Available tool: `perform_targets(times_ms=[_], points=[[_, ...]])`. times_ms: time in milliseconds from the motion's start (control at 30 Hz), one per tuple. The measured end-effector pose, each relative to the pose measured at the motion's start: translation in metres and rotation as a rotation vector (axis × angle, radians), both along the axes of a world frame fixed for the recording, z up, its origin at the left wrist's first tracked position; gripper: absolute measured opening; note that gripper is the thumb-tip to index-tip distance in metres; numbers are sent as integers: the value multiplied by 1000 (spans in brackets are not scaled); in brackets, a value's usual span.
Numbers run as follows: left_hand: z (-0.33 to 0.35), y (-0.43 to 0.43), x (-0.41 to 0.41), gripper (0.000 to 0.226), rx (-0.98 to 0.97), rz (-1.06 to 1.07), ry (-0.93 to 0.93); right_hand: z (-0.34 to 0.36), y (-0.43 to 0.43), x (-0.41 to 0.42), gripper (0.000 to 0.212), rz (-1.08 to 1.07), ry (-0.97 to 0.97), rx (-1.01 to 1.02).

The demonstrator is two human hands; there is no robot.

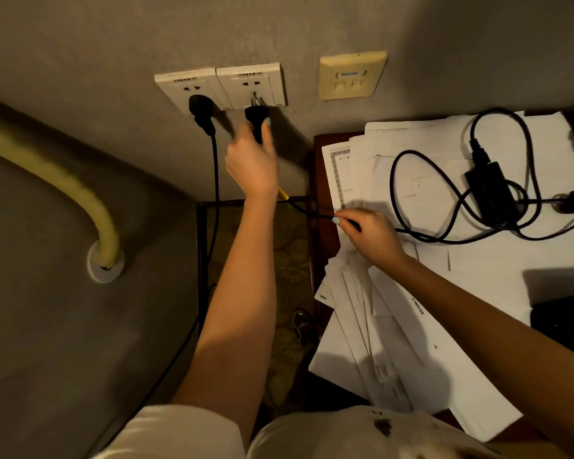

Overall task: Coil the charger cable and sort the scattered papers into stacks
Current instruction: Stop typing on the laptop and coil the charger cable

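My left hand [251,160] grips the black charger plug [256,119], whose prongs sit just below the right wall socket [251,84], partly out of it. My right hand [368,236] pinches the black charger cable [312,213] at the desk's left edge. The cable runs on in loose loops [421,200] over the papers to the black power brick [492,193]. White papers [371,326] lie scattered and overlapping across the desk, some hanging over its left edge.
Another black plug [201,109] sits in the left socket, its cord dropping to the floor. A beige data wall plate [352,74] is at the right. A yellowish pipe [80,200] runs along the left wall. A dark keyboard [567,329] lies at the right edge.
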State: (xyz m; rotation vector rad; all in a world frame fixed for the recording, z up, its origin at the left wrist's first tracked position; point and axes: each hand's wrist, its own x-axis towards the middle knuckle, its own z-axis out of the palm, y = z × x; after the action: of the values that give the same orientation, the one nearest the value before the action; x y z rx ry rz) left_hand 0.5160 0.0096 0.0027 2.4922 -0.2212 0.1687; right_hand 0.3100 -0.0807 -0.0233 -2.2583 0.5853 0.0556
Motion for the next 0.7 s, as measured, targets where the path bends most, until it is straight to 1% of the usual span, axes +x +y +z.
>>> perform_targets(times_ms=[167, 300, 400, 500, 600, 700], points=[[10, -5, 5, 34, 40, -5, -59, 1, -1, 6, 26, -17, -44, -27], [13, -7, 7, 38, 54, -1, 25, -1, -4, 9, 26, 5, -12, -22], [16, -10, 17, 36, 40, 0, 87, -1, -11, 7, 26, 51, -15, -57], [18, -14, 23, 33, 31, 28, 134, 2, -25, -4, 22, 74, -5, -157], [23, -14, 20, 36, 146, -6, 123, 4, -36, -24, 18, 90, 12, -300], [33, -17, 16, 39, 173, 9, 140, 8, -44, -44, 18, 89, 35, -386]])
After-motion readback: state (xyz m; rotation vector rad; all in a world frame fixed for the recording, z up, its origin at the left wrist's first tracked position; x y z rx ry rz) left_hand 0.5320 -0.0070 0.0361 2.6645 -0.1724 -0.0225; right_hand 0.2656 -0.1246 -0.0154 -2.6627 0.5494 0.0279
